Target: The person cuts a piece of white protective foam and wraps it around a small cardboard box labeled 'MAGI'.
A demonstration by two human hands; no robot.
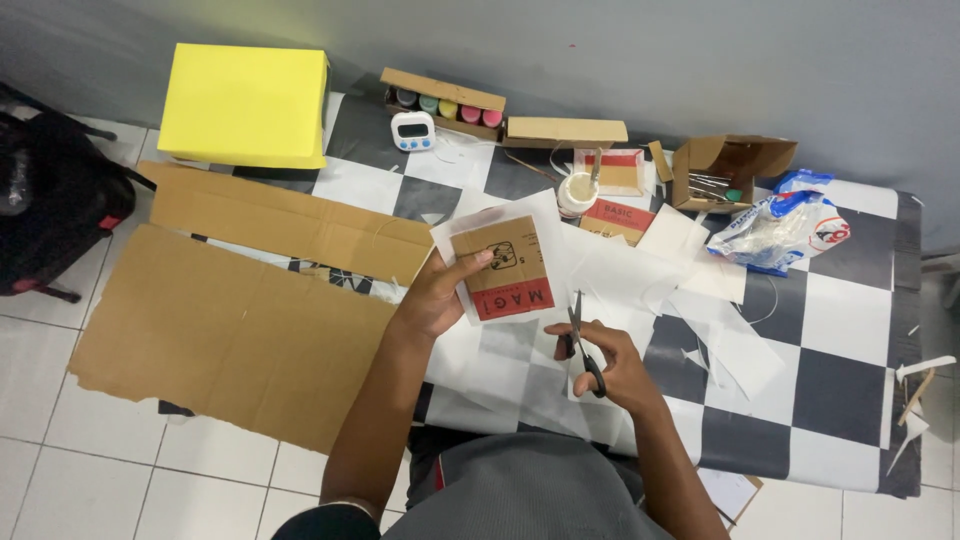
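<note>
1. Far left, on the tiled floor: one black bag (50,200).
2. On the bench (850,330), checkered black and white: one yellow box (245,105) at the back left corner, two large brown cardboard sheets (230,330) spread in front of it and hanging over the edge.
3. Back row: one open carton of paint pots (445,105), five coloured lids showing, one white timer (413,130) just beside it.
4. Centre: left hand (435,300) closed in a pinching grip on one small cardboard piece with red print (510,270), backed by white paper and held up above the bench.
5. Just right of that: right hand (610,365) with fingers through the handles of one pair of scissors (582,340), blades nearly shut, pointing up at the white margin below the piece.
6. Judged from this: trimming under way, white border mostly uncut, loose paper offcuts (720,340) already lying about.
7. Right: one white cup (578,192), one small open carton, one plastic bag (785,225).
</note>
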